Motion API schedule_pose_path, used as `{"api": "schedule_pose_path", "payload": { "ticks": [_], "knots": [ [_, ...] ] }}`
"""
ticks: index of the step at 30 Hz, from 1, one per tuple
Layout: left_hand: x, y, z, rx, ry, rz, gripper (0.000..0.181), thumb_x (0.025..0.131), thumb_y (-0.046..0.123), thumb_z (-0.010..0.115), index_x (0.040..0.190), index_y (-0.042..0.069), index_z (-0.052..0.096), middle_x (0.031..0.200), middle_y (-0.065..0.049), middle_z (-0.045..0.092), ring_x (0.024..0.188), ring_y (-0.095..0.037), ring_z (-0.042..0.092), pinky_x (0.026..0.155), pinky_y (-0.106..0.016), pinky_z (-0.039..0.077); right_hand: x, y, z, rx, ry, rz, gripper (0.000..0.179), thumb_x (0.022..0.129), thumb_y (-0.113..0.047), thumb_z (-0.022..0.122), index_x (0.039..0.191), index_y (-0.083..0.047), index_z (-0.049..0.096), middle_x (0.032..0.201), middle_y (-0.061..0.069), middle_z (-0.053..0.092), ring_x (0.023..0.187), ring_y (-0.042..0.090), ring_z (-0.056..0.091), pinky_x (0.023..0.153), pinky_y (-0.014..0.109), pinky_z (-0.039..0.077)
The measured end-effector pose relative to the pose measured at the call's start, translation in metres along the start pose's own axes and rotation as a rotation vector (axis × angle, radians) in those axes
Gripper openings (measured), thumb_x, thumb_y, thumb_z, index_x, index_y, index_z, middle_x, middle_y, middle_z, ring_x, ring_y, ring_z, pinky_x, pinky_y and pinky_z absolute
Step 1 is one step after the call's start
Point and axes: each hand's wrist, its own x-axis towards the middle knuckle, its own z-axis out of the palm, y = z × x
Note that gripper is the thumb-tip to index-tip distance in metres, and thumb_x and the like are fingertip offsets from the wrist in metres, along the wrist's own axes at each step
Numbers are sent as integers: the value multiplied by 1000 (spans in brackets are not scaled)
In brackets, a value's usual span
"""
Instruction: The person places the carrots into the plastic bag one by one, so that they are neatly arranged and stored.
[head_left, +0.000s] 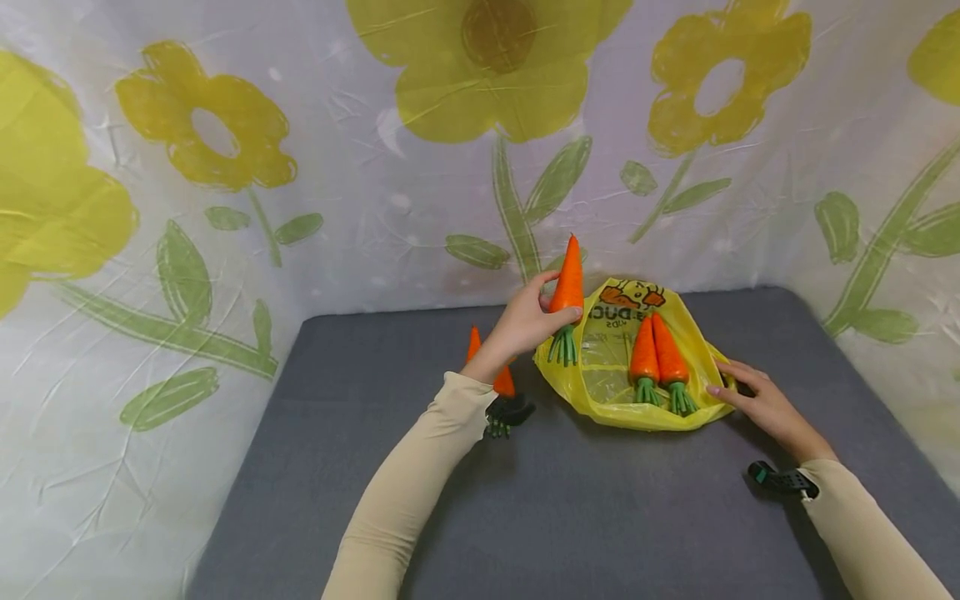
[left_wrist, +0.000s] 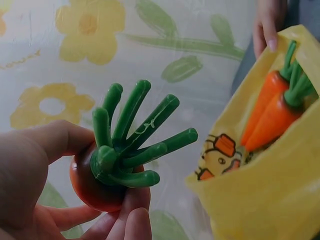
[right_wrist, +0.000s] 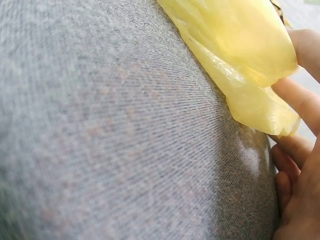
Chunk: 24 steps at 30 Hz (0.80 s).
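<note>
My left hand (head_left: 527,321) holds an orange toy carrot (head_left: 570,279) tip up, its stubby green stems hanging below the fingers. In the left wrist view those stems (left_wrist: 150,125) fan out toward the camera. The carrot is above the left side of a yellow plastic bag (head_left: 600,410), which lies with its mouth spread wide. Inside the bag two more carrots (head_left: 643,354) lie side by side, stems toward the person. On the bag's right edge, my right hand (head_left: 768,406) pinches the rim between thumb and fingers; its fingers (right_wrist: 300,102) touch the yellow film in the right wrist view.
Another carrot (head_left: 506,383) is on the grey table (head_left: 570,517), partly hidden behind the left forearm. A white curtain (head_left: 360,225) printed with yellow flowers hangs behind the table and at both sides. Black straps (head_left: 783,482) show at the wrists.
</note>
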Motion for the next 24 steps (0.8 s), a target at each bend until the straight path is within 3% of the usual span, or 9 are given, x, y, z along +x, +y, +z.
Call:
{"api": "schedule_pose_path", "payload": {
  "ticks": [12, 24],
  "knots": [
    [10, 17, 25, 36, -49, 53, 74, 92, 35, 69, 155, 19, 33, 103, -11, 68, 75, -16, 62, 62, -27, 48, 1, 1, -1, 2, 1, -10, 75, 98, -36, 60, 155, -1, 25, 160, 34, 13, 144, 59, 5, 106, 80, 10],
    [21, 18, 56, 49, -84, 58, 74, 92, 34, 68, 155, 16, 33, 103, -10, 67, 73, -12, 60, 58, -24, 48, 1, 0, 0, 1, 1, -19, 75, 98, -35, 60, 155, 0, 26, 160, 34, 13, 144, 59, 6, 105, 80, 10]
  ]
}}
